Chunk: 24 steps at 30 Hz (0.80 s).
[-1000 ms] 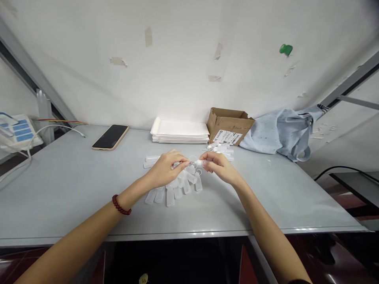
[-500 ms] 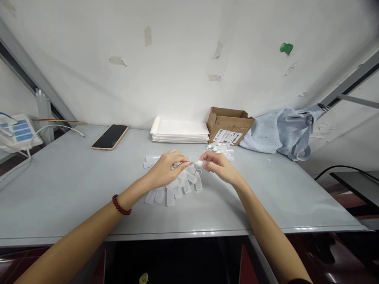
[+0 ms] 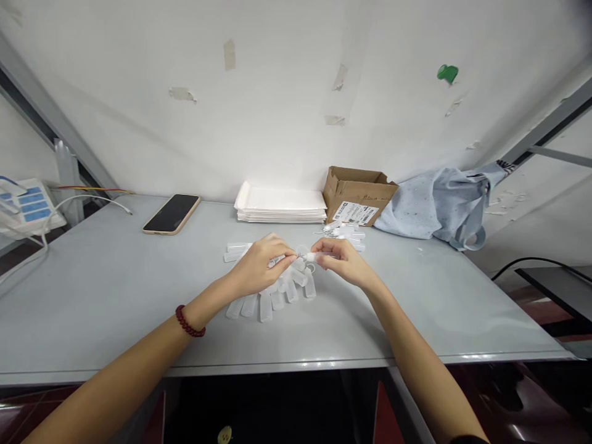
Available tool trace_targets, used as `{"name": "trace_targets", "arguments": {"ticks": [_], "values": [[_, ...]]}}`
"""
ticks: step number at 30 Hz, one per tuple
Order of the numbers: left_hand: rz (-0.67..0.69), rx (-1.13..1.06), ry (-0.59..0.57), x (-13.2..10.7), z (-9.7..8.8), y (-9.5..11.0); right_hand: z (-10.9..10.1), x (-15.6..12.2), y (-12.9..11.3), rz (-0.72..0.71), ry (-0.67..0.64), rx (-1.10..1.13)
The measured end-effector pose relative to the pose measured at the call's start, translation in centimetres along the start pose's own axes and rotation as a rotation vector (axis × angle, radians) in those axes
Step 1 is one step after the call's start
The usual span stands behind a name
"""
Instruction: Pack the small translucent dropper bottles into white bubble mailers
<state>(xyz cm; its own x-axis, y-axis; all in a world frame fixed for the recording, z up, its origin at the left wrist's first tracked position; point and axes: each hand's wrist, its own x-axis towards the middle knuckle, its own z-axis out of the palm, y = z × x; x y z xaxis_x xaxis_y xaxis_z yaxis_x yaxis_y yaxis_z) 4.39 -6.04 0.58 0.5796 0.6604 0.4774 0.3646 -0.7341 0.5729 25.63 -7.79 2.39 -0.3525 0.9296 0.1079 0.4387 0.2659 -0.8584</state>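
My right hand (image 3: 342, 259) is closed round a small translucent squeeze bottle (image 3: 312, 256), tipped on its side with its white top toward the left. My left hand (image 3: 263, 264), with a dark red bead bracelet (image 3: 189, 322), pinches at the thin tip end of that bottle; what exactly lies between the fingertips is too small to make out. Beneath both hands several similar translucent bottles (image 3: 266, 306) lie fanned out on the grey table (image 3: 115, 308), partly hidden by my left hand. Behind my right hand rests another small group of white-topped bottles (image 3: 345, 230).
A stack of white trays (image 3: 282, 206) stands at the back wall beside an open cardboard box (image 3: 361, 194). A light blue cloth bag (image 3: 430, 203) slumps right of it. A phone (image 3: 172, 214) lies back left, near a white cable (image 3: 92, 197).
Almost nothing differs. The bottle in my right hand sits very slightly further left, its top a little closer to my left fingertips.
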Motion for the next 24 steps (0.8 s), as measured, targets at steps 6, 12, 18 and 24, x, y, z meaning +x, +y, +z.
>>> {"name": "trace_targets", "arguments": {"ticks": [6, 12, 18, 24], "values": [[0.009, -0.020, 0.006, -0.1, 0.0, 0.2, 0.1, -0.1, -0.1, 0.005, -0.007, 0.036], [0.024, 0.002, 0.030, -0.1, 0.2, 0.1, 0.4, 0.0, 0.0, -0.006, -0.005, 0.067], [0.048, 0.029, 0.039, -0.1, 0.3, 0.1, 0.7, 0.1, 0.0, 0.015, -0.002, 0.098], [0.062, 0.028, 0.069, -0.2, 0.3, -0.1, 1.2, 0.2, -0.2, 0.023, 0.022, 0.185]]}}
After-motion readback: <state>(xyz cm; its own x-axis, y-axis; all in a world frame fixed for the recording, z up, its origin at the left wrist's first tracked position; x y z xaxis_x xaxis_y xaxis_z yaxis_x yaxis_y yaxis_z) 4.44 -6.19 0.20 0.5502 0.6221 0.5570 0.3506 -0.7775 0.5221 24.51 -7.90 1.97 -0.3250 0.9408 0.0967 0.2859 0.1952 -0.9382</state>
